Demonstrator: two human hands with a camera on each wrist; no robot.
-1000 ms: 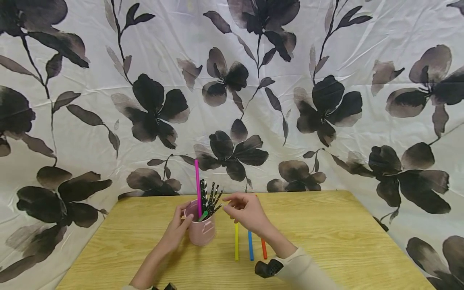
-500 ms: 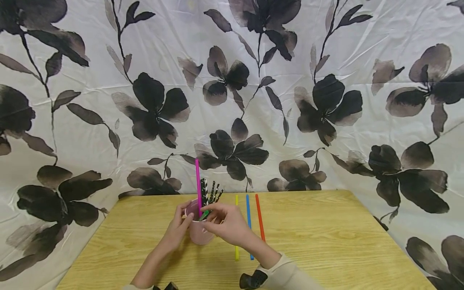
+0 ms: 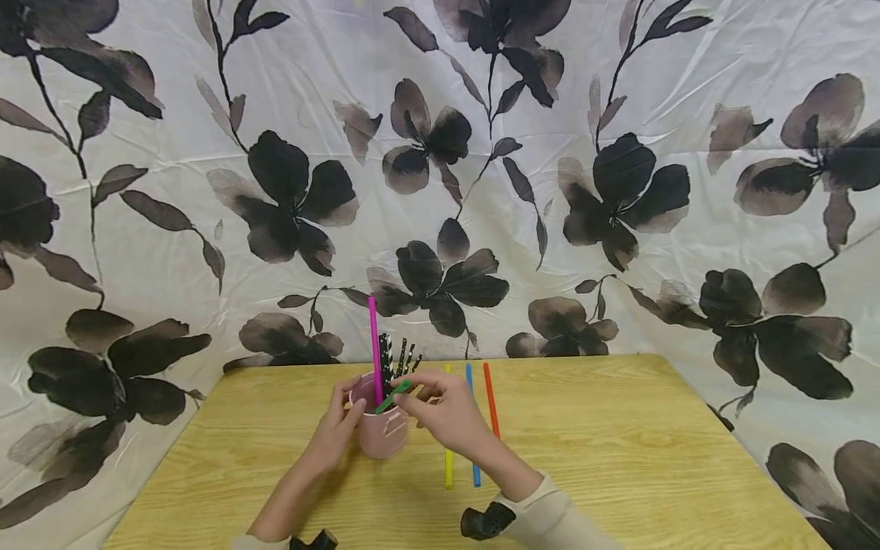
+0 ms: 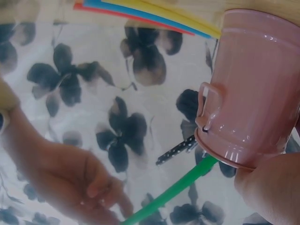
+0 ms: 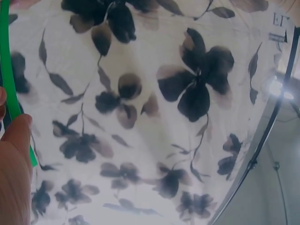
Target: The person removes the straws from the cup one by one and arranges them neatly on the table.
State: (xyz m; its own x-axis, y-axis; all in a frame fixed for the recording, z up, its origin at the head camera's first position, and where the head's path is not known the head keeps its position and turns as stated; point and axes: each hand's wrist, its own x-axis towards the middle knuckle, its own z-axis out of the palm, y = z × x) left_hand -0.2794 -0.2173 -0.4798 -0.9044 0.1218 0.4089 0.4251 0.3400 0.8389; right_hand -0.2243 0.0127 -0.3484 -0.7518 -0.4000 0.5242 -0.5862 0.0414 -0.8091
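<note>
Steadying the pink cup (image 3: pixel 383 438), the left hand (image 3: pixel 334 429) grips its left side, probably against tipping, while the right hand (image 3: pixel 448 412) pinches the green straw (image 4: pixel 173 189) (slanting rightward from the cup's mouth).

Curtained-off booth: floral cloth (image 3: pixel 529 99) behind wood-grain table (image 3: pixel 619 443)

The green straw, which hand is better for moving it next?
Probably the right hand: it pinches the green straw, while the left hand is busy holding the pink cup.
</note>
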